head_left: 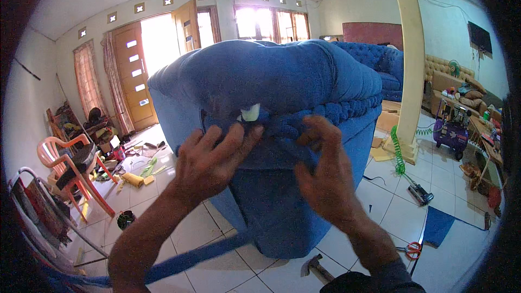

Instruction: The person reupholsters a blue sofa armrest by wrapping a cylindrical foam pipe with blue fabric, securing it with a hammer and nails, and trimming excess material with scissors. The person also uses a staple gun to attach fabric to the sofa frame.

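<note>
Head view: blue fabric fold (277, 130) runs 9-to-3 across the blue sofa (282, 76), dead centre. Your left hand (209, 163) presses it, fingers spread; your right hand (325, 171) pinches it at 3. A hammer (315, 267) lies at 6 on the floor.

Person's own body, head view. Left hand (213, 158): bare, no glove, ring or watch visible; forearm bare along its whole visible length. Right hand (325, 176): bare, no glove or ring; forearm bare down to a dark sleeve (374, 282), pushed up, at the lower edge. Fingers (241, 135) uncovered, nails short.
</note>
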Available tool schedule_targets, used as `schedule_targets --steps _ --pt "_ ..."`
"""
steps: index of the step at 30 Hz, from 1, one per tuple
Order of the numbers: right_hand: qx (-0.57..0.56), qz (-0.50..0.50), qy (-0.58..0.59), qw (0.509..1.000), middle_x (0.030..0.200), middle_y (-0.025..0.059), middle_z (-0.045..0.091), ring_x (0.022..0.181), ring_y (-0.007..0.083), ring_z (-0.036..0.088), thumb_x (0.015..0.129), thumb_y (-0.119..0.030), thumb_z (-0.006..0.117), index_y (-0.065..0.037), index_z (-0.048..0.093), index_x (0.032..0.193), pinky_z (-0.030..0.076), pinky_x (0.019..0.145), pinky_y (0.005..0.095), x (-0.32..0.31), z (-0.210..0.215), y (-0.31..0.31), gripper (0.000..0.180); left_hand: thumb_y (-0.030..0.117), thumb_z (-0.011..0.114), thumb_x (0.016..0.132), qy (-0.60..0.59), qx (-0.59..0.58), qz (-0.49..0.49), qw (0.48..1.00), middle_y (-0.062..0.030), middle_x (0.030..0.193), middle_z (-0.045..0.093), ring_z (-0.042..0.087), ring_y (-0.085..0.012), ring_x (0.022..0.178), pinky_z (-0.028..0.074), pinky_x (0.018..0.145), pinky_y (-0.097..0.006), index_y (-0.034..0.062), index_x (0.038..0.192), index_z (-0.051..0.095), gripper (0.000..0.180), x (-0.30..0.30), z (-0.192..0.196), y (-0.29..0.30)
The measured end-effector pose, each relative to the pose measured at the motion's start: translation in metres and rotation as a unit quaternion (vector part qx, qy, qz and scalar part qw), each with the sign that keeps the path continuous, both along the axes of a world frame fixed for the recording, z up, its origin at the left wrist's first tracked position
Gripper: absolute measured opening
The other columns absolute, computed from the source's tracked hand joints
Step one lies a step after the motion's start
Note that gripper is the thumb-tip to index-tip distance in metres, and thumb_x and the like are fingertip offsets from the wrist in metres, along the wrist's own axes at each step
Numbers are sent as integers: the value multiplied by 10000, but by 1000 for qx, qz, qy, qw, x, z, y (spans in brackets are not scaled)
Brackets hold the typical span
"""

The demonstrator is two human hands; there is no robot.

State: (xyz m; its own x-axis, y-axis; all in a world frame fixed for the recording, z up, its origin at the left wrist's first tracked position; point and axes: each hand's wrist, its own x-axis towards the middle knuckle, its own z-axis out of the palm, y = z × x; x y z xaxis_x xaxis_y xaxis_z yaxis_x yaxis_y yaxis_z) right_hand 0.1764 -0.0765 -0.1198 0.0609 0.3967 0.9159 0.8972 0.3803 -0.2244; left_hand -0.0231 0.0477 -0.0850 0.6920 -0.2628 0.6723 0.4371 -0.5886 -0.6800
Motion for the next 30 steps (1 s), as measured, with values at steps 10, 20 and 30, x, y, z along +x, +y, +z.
schedule_targets --steps 10,20,30 --pt "24 13 -76 997 1016 149 618 899 306 681 806 9 759 -47 703 1040 567 722 406 18 -10 -5 247 103 628 861 -16 -29 -22 999 -99 1179 653 588 -187 802 451 615 -333 150 1311 696 458 4 3 2" --pt "0 -47 -43 998 1091 114 600 809 273 686 811 -48 746 -111 562 1414 593 612 392 -7 -22 -1 633 80 642 856 -35 2 -1 999 -126 1187 660 612 -209 838 458 671 -350 161 1377 650 527 -1 -7 -2" --pt "-84 -92 -122 985 1010 81 540 654 242 621 759 -68 748 -145 383 1559 557 498 351 -7 -6 -8 883 109 696 794 -53 82 -6 995 -66 1002 629 612 -234 843 443 705 -371 163 1166 725 377 4 68 -33"
